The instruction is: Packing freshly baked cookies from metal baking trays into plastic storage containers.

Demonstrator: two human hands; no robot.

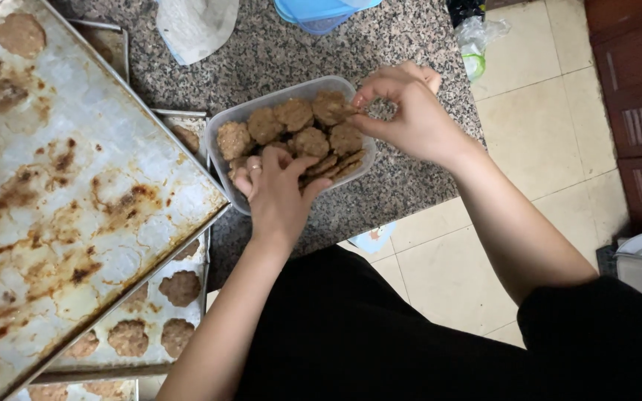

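Observation:
A clear plastic container (232,119) full of several round brown cookies sits on the speckled granite counter. My left hand (276,186), with a ring on one finger, rests on the container's near edge with its fingers over the cookies. My right hand (410,111) pinches a cookie (334,108) at the container's far right corner.
A large stained metal baking tray (61,186) with one cookie in its far corner lies stacked on the left. Below it a second tray (154,315) holds several cookies. A white cloth (195,26) and a blue lid (321,13) lie at the counter's back. Tiled floor is on the right.

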